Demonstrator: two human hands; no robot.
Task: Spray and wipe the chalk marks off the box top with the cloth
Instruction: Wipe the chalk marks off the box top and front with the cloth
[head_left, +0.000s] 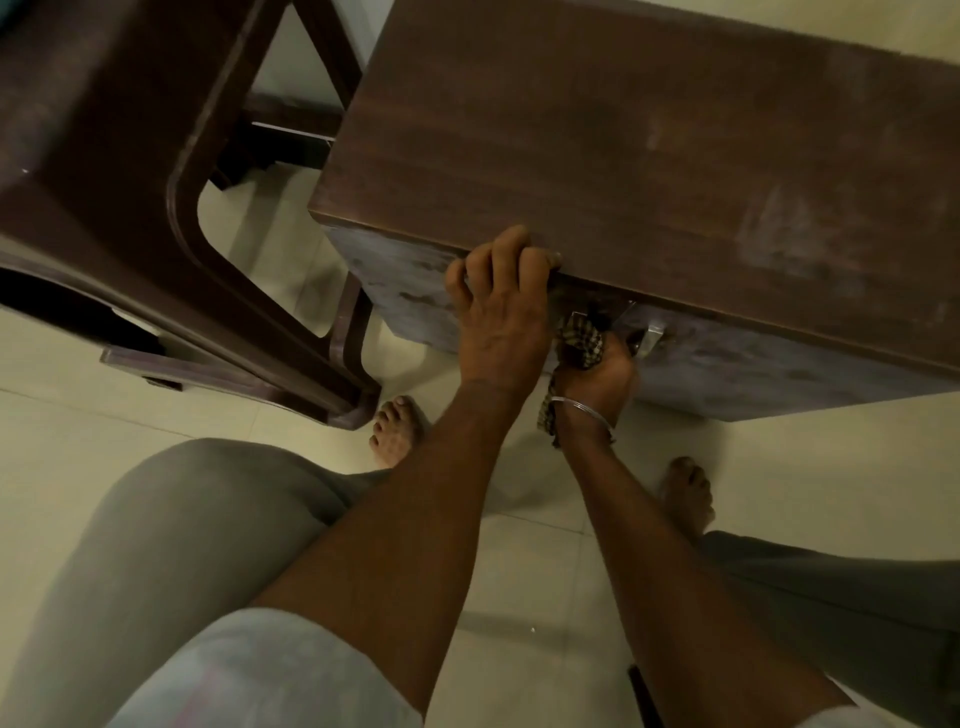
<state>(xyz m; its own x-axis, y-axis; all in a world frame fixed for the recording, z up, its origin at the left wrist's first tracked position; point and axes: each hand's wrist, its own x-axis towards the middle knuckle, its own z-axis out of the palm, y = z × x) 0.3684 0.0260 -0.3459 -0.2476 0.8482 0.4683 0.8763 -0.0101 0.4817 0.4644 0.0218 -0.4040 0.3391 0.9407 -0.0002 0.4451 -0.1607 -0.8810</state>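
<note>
The box stands on the tiled floor (519, 561), just beside a brown plastic chair (130, 156), and its box top (597, 130) is turned up toward the camera. The left hand (501, 312) has its fingers curled over the near edge of the top. I think this grip is there to keep the box steady, or to lean on it, while the other hand works. The right hand (605, 366), with a thin bangle (582, 408) at the wrist, is closed around a bunched checked cloth (579, 340) and holds it against the front side of the box, near a metal latch (652, 340), so not on the top itself. One end of the cloth hangs down past the wrist. The top is dark wood grain. Pale, smeared chalk marks (779, 239) show on its right part, and similar whitish patches are on the front side. The left part of the top looks cleaner. No spray bottle is in view.
</note>
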